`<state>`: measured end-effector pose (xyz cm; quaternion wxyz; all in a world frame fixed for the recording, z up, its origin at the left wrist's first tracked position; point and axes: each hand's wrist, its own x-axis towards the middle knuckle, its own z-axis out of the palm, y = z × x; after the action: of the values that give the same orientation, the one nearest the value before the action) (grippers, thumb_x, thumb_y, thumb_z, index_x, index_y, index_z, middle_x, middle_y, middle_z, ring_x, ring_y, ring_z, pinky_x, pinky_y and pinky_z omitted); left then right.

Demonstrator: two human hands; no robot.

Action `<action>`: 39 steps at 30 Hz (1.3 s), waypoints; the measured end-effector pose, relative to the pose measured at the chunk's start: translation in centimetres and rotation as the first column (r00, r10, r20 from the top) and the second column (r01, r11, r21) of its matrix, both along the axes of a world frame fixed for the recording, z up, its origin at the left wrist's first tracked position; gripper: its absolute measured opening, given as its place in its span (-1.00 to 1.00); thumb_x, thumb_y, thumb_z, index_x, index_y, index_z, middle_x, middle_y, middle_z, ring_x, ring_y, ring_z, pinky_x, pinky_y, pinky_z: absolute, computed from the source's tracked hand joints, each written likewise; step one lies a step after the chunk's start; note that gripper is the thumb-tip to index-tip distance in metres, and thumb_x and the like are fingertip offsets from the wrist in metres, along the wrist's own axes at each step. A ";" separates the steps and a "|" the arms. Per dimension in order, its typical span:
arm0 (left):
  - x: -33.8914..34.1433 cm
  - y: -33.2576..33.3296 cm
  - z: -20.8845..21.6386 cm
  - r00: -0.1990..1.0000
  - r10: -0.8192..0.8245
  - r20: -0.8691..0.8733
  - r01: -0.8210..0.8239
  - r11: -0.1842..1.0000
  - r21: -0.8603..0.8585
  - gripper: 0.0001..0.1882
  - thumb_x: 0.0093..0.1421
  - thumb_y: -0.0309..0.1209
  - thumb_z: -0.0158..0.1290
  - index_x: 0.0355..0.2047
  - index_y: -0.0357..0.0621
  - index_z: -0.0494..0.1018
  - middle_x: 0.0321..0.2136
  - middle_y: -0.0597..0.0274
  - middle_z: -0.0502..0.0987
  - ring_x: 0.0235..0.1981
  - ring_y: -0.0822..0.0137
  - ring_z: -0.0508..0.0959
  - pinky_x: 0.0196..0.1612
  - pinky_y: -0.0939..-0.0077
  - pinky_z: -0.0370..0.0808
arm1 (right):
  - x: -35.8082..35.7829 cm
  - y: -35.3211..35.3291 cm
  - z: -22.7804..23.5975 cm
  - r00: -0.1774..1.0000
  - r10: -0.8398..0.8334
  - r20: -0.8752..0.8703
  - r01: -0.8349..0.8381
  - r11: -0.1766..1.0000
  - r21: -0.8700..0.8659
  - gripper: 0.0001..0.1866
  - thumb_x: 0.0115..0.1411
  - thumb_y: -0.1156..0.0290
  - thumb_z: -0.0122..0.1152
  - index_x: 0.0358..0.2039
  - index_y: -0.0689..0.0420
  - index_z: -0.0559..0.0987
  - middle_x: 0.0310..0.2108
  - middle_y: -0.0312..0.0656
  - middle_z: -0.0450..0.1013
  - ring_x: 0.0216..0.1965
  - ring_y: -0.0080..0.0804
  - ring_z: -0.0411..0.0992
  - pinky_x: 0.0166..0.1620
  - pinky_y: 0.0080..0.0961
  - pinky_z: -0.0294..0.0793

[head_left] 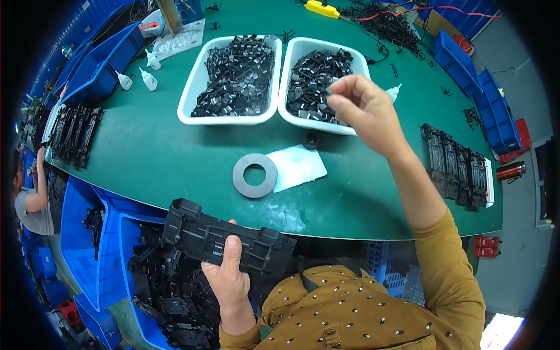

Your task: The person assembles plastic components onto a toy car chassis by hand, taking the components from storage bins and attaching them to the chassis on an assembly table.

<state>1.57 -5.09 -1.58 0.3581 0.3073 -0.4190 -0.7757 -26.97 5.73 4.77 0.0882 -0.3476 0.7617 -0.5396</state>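
My left hand (pixel 228 280) grips a long black moulded plastic part (pixel 213 240) at the table's near edge, thumb across its face and fingers behind it. Above the right white tub (pixel 325 126) is my right hand (pixel 367 108), thumb and forefinger pinched together. Whatever may be between those fingertips is too small to make out. Small black and shiny pieces (pixel 309 81) fill that tub, and the left white tub (pixel 230 120) beside it holds similar black pieces. In front lie a grey ring-shaped roll (pixel 238 175) and a pale sheet (pixel 300 169).
Black parts stand in rows at the table's left (pixel 76 137) and right (pixel 455 166). A blue bin (pixel 125 262) of black parts sits below the near edge. Small white bottles (pixel 149 80) stand back left. A co-worker (pixel 36 201) is at far left.
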 end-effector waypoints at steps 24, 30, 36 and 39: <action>0.0 -0.1 -0.4 1.000 -0.007 -0.010 0.007 1.000 -0.005 -0.65 0.17 -0.54 0.11 -0.02 -0.26 0.40 -0.14 0.16 0.52 -0.15 0.41 0.51 -0.01 0.45 0.44 | 4.4 -1.5 -6.9 0.811 0.293 -0.506 -0.098 0.921 0.376 -0.92 0.01 0.58 0.21 -0.42 0.25 0.58 -0.47 -0.09 0.48 -0.41 -0.15 0.48 -0.31 -0.31 0.50; 0.0 -0.2 -0.3 1.000 -0.006 -0.017 0.006 1.000 -0.014 -0.67 0.18 -0.53 0.11 -0.03 -0.26 0.41 -0.15 0.17 0.52 -0.17 0.43 0.50 -0.03 0.48 0.44 | 4.1 -1.8 -7.3 0.708 0.313 -0.633 -0.048 0.916 0.399 -0.92 -0.05 0.58 0.26 -0.46 0.22 0.57 -0.51 -0.14 0.45 -0.45 -0.22 0.47 -0.39 -0.34 0.48; 0.0 -0.1 -0.4 1.000 -0.015 -0.019 0.014 1.000 -0.023 -0.68 0.20 -0.52 0.10 -0.03 -0.28 0.41 -0.14 0.17 0.52 -0.17 0.44 0.50 -0.04 0.48 0.44 | 4.4 -1.8 -7.2 0.614 0.272 -0.741 -0.076 0.955 0.287 -0.88 -0.10 0.60 0.25 -0.47 0.20 0.55 -0.54 -0.19 0.42 -0.48 -0.27 0.44 -0.43 -0.39 0.45; -0.1 -0.3 -0.2 1.000 0.022 -0.007 -0.022 1.000 0.009 -0.68 0.21 -0.51 0.09 -0.03 -0.30 0.40 -0.14 0.18 0.51 -0.16 0.43 0.49 -0.04 0.48 0.43 | 5.8 -1.0 -6.6 0.585 0.194 -0.787 -0.170 0.979 0.115 -0.83 -0.15 0.64 0.23 -0.45 0.21 0.54 -0.51 -0.19 0.44 -0.49 -0.29 0.44 -0.45 -0.42 0.45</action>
<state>1.48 -5.42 -1.79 0.3668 0.3107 -0.4106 -0.7748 -21.20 4.75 -1.86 -0.1997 -0.6258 0.6888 -0.3068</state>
